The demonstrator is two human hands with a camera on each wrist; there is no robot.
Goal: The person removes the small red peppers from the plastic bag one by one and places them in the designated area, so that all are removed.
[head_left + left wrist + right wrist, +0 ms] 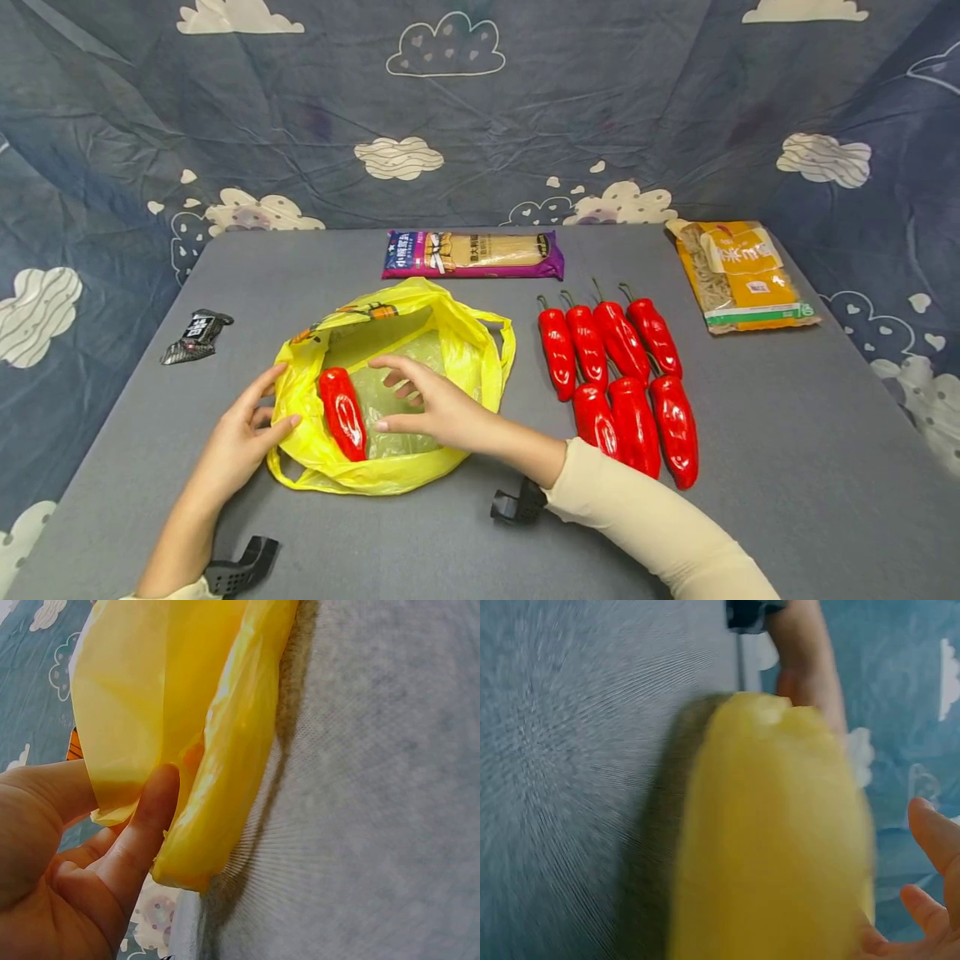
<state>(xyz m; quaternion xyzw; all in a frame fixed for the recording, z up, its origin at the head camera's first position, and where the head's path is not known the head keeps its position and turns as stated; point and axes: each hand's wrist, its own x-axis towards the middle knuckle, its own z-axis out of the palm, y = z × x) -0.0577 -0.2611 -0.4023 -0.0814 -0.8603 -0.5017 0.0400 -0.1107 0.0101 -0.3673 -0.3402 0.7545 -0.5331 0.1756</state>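
Observation:
A yellow plastic bag (360,479) lies on the grey table with its mouth spread upward. Inside it, against the left wall, rests one shiny red pepper (343,417). My left hand (238,433) holds the bag's left rim; in the left wrist view the yellow film (127,712) passes between its thumb and fingers. Over the bag's opening hovers my right hand (438,408), its thumb and fingers spread apart and nothing between them. Several more red peppers (633,425) with green stems lie in two rows to the right, some partly covered by the right sleeve.
A purple-edged pack of spaghetti (487,254) lies behind the bag. At the back right is an orange-yellow food packet (742,275), and at the left a small black wrapped packet (197,336). A dark cloud-patterned cloth (525,108) hangs around the table.

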